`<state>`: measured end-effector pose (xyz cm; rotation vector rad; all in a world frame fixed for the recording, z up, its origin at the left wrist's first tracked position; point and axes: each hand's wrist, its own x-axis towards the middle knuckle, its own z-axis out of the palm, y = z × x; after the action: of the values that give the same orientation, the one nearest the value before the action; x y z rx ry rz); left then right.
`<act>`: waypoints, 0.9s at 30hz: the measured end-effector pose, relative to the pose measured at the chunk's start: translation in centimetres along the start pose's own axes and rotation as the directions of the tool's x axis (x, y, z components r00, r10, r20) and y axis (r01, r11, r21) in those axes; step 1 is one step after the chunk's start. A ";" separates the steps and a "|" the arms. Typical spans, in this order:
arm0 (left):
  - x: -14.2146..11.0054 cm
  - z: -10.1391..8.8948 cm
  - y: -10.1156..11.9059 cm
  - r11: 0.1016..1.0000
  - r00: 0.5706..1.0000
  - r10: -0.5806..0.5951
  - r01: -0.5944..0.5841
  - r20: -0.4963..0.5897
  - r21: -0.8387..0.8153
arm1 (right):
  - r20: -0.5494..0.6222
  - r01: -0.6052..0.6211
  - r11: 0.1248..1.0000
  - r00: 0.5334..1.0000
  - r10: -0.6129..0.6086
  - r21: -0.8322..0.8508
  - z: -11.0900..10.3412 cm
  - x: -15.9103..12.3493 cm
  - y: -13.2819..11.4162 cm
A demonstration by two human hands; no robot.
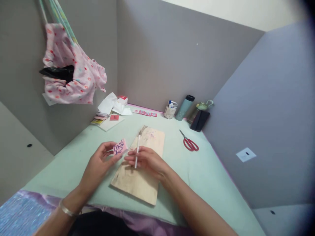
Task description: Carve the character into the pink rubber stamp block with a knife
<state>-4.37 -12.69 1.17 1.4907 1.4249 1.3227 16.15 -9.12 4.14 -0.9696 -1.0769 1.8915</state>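
My left hand (100,160) holds a small pink block (120,147) between thumb and fingers. Dark purple lettering or strokes mark the face of the block. In the fingers of my right hand (145,160) is a slim white pen-like tool (138,144), its dark tip pointing away from me; its exact kind I cannot make out. Both hands are close together, with the right one over a wooden board (140,188). Dark smudges and faint purple marks show on the board's far part. The tool and the block appear apart.
Red-handled scissors (190,144) lie right of the board. Along the back stand a jar with pens (170,110), a teal bottle (185,108) and a dark phone-like slab (200,120). Papers (112,105) and a red square (114,117) lie back left, below a hanging pink cloth bag (81,82).
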 end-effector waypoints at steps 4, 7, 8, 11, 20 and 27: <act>-2.5 1.0 -0.2 0.995 0.997 0.038 -0.044 0.073 0.090 | -0.130 0.069 0.998 0.989 -0.070 -0.011 0.2 4.0 0.8; -3.3 1.5 -0.4 0.981 0.988 0.102 -0.119 0.116 0.153 | -0.278 0.172 0.984 0.944 -0.180 -0.054 -2.1 4.4 -0.2; -3.4 1.8 -0.4 0.975 0.983 0.129 -0.150 0.131 0.164 | -0.304 0.184 0.980 0.931 -0.199 -0.078 -2.9 3.9 -0.5; -3.3 2.6 -0.8 0.953 0.962 0.208 -0.241 0.179 0.186 | -0.350 0.206 0.962 0.900 -0.259 -0.181 -4.7 0.7 -0.7; -3.1 3.6 -2.5 0.882 0.896 0.330 -0.405 0.299 0.241 | -0.482 0.169 0.853 0.763 -0.431 -0.494 -3.5 -9.1 4.8; -3.3 3.4 -2.1 0.852 0.886 0.354 -0.438 0.300 0.287 | -0.277 0.213 0.566 0.703 -0.655 -0.796 -2.7 -11.9 8.8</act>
<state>-1.34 -15.01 -2.37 2.2013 1.2790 1.1031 21.72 -21.81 -1.82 -1.3732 -1.5394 0.6153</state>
